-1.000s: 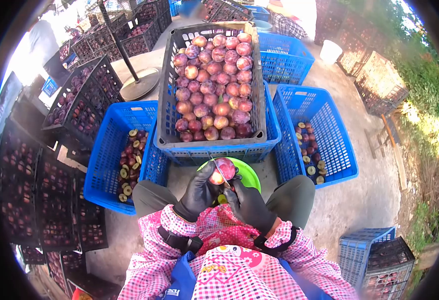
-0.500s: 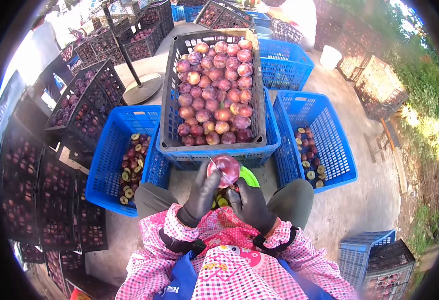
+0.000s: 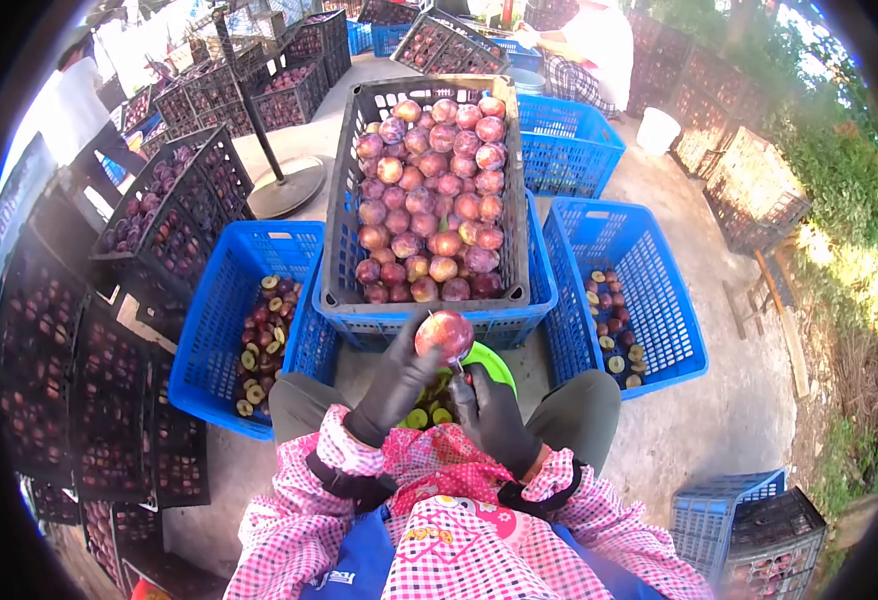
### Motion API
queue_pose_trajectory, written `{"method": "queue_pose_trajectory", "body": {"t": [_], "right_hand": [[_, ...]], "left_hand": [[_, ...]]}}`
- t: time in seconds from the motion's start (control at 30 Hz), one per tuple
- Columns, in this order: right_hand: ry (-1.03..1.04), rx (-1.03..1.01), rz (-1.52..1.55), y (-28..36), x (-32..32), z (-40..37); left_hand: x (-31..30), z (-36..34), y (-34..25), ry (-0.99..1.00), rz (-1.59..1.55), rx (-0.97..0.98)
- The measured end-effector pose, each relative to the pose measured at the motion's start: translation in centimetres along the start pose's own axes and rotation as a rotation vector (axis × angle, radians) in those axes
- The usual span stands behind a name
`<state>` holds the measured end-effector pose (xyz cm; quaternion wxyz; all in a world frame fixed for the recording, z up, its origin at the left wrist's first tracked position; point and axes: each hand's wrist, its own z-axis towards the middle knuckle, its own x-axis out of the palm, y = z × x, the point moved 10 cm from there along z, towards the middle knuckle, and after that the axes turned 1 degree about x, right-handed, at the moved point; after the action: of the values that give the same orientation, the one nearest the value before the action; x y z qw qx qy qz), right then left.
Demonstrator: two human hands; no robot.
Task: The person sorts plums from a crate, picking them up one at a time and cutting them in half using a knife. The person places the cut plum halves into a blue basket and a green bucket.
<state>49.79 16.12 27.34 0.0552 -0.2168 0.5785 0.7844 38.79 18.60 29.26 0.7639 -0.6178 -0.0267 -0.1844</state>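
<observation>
Head view: plum point(image 3: 445, 335) held in my left grip point(image 3: 399, 380).
It sits at my fingertips above the green bowl point(image 3: 496, 364); my right grip point(image 3: 489, 410) is closed just beneath it.

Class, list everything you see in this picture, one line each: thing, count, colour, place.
grey crate: one, grey, centre, resting on a blue crate
whole plums: many, red-purple, filling the grey crate
blue crates: at least five, blue; one at each side, one under the grey crate, one behind, one bottom right
halved plums: many, dark with yellow flesh, in the left and right blue crates
bowl: one, green, between the knees
black crates: many, black, left and top, holding plums
bucket: one, white, top right
other people: two, top edge and top left
held plum: one, red, above the bowl
left hand: black glove, gripping the held plum
right hand: black glove, just below it; grip unclear
</observation>
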Motion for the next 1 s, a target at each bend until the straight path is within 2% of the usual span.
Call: {"method": "queue_pose_trajectory", "body": {"t": [0.03,0.1,0.17,0.2,0.23,0.27,0.3,0.33,0.37,0.43,0.47,0.5,0.57,0.6,0.67,0.7,0.73,0.8,0.9,0.93,0.97,1.0], "right_hand": [[0.0,0.001,0.001,-0.4,0.3,0.2],[-0.039,-0.055,-0.056,-0.6,0.9,-0.3],[-0.054,-0.07,-0.072,-0.1,0.7,-0.4],[-0.025,0.032,0.07,-0.5,0.6,-0.1],[0.002,0.136,0.213,-0.7,0.7,0.1],[-0.001,0.132,0.21,-0.2,0.1,0.8],[0.129,0.363,0.386,-1.8,1.0,1.2],[0.261,0.601,0.565,-2.8,2.3,0.1],[0.258,0.602,0.567,-2.4,2.0,-0.4],[-0.046,0.033,-0.169,3.2,-3.3,0.9],[-0.121,0.117,-0.205,4.1,-5.4,0.6],[-0.126,0.134,-0.2,2.9,-5.4,1.0],[-0.177,-0.002,-0.055,0.7,-5.5,2.9],[-0.077,0.099,-0.276,-0.9,-4.5,3.4],[-0.071,0.071,-0.216,-0.9,-3.6,3.5],[-0.065,0.045,-0.154,-0.6,-3.0,3.4],[-0.072,0.101,-0.117,-0.9,-3.0,3.2],[-0.119,0.073,-0.109,-1.2,-2.7,2.7],[-0.213,0.029,-0.075,-1.4,-3.2,2.0],[-0.23,-0.102,-0.146,-0.2,-3.6,2.0],[-0.241,-0.227,-0.215,1.2,-3.8,1.8],[-0.217,-0.233,-0.286,1.8,-3.8,2.0]], "left_hand": [[0.8,-0.3,1.6,0.008,-0.537,-0.159],[0.5,-0.5,2.8,0.04,-0.555,-0.23],[-2.0,-0.8,1.7,-0.115,0.229,-0.172],[-0.6,-0.3,-0.9,-0.051,0.336,-0.088],[-0.9,0.0,-0.6,-0.05,0.335,-0.087],[-1.4,0.4,0.0,-0.043,0.404,-0.049],[-2.1,0.8,0.8,-0.038,0.473,-0.012],[-3.4,1.1,3.1,-0.034,0.382,-0.074],[-4.0,0.8,3.7,-0.03,0.383,-0.075],[-5.9,1.0,4.0,-0.096,0.618,-0.084],[-6.8,0.3,5.2,-0.181,0.194,-0.168],[-6.9,0.5,7.2,-0.156,-0.131,-0.195],[-4.0,-0.2,7.3,-0.042,-0.423,-0.146],[-2.5,-0.4,6.8,-0.043,-0.425,-0.144],[0.1,-1.9,8.9,-0.094,-0.623,-0.415],[0.0,-2.3,9.8,-0.098,-0.626,-0.423],[-1.0,-2.4,10.8,-0.114,-0.44,-0.379],[-1.6,-2.2,9.7,-0.179,-0.127,-0.237],[-0.1,-1.5,8.7,-0.077,-0.124,-0.294],[0.7,-1.7,9.3,-0.146,-0.31,-0.384],[0.8,-1.7,8.9,-0.152,-0.319,-0.39],[1.5,-2.5,9.5,-0.104,-0.411,-0.497]]}}
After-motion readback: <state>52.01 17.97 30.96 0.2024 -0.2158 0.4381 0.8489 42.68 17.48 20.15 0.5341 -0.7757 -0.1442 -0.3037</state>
